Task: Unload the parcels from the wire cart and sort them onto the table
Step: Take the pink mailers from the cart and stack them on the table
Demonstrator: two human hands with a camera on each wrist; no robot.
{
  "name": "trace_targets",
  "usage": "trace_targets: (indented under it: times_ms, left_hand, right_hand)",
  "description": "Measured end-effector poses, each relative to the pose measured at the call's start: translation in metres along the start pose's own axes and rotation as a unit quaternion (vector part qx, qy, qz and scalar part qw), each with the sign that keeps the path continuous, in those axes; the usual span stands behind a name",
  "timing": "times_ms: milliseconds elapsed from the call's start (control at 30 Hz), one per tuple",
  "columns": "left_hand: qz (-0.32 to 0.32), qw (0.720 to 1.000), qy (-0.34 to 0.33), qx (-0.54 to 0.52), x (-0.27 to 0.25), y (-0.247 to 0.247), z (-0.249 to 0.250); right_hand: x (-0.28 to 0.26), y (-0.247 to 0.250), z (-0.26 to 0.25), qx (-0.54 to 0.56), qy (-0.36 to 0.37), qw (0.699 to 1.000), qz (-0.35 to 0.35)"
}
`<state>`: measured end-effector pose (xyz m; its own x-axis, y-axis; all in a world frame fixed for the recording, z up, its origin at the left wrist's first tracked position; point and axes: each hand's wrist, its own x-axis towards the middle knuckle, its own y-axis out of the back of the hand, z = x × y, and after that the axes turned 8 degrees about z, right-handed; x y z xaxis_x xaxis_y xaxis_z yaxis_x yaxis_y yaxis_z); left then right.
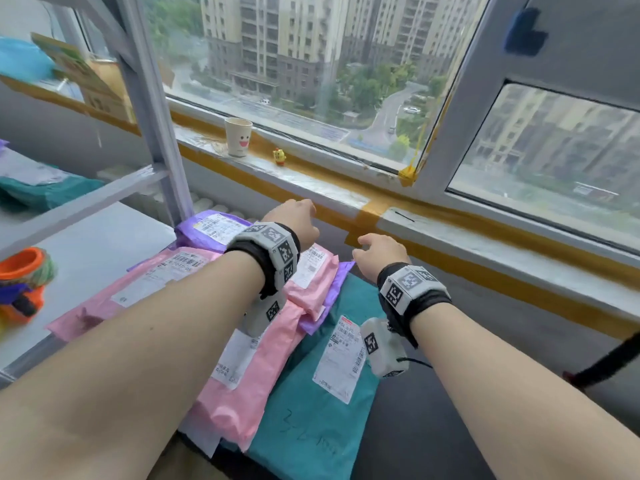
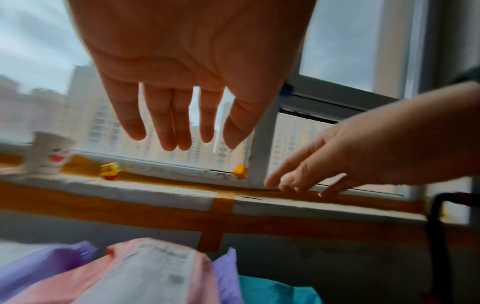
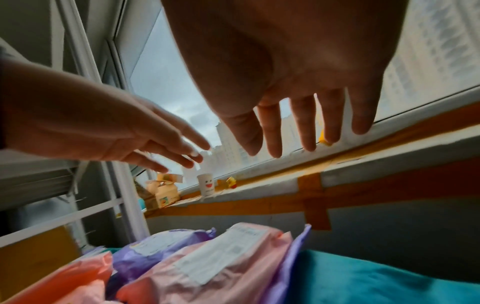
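Parcels in soft pink (image 1: 242, 358), purple (image 1: 207, 230) and teal plastic mailers (image 1: 311, 420) lie piled below the windowsill; whether on cart or table cannot be told. Left hand (image 1: 294, 221) and right hand (image 1: 381, 252) hover above, fingers extended, holding nothing. Sorting appears unfinished.

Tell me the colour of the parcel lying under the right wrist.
Teal parcel, with a white shipping label; the head view shows it best.

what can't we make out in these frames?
- Wire cart: only a dark bar at the left wrist view's right edge.
- Teal parcel label: too small to read in the head view, partly behind the right wrist tracker.
- Pink parcel: motion-blurred in the left wrist view.
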<state>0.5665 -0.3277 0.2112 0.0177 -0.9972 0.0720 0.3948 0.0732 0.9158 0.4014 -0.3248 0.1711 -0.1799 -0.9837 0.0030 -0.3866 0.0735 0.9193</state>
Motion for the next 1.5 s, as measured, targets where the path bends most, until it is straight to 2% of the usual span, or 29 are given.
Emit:
trace_targets:
  times_ms: [167,300,600,833,933,1167,1333,1500]
  left_hand:
    - [-0.039,0.986,-0.140,0.083,-0.034,-0.021,0.063]
    - [-0.058,0.967,-0.234,0.078,-0.072,-0.045,0.111]
    - [-0.122,0.929,-0.343,0.062,-0.173,-0.082,0.208]
    - [-0.157,0.912,-0.374,0.058,-0.252,-0.128,0.291]
    - [-0.156,0.913,-0.374,0.052,-0.290,-0.156,0.334]
    - [-0.201,0.909,-0.363,0.033,-0.374,-0.237,0.435]
    - [-0.228,0.908,-0.347,0.058,-0.402,-0.286,0.465]
    - [-0.222,0.911,-0.338,0.077,-0.390,-0.325,0.484]
  right_hand:
    - [-0.048,0.032,0.039,-0.037,-0.039,0.999,0.002]
    - [-0.098,0.056,0.083,-0.050,-0.096,0.993,0.035]
    - [-0.211,0.099,0.196,-0.041,-0.240,0.967,0.072]
    - [-0.288,0.134,0.295,-0.019,-0.265,0.960,0.084]
    - [-0.326,0.147,0.358,-0.007,-0.289,0.953,0.087]
    - [-0.402,0.179,0.499,0.008,-0.330,0.941,0.077]
    - [-0.416,0.173,0.562,0.036,-0.352,0.935,0.037]
    - [-0.395,0.153,0.604,0.066,-0.354,0.933,0.021]
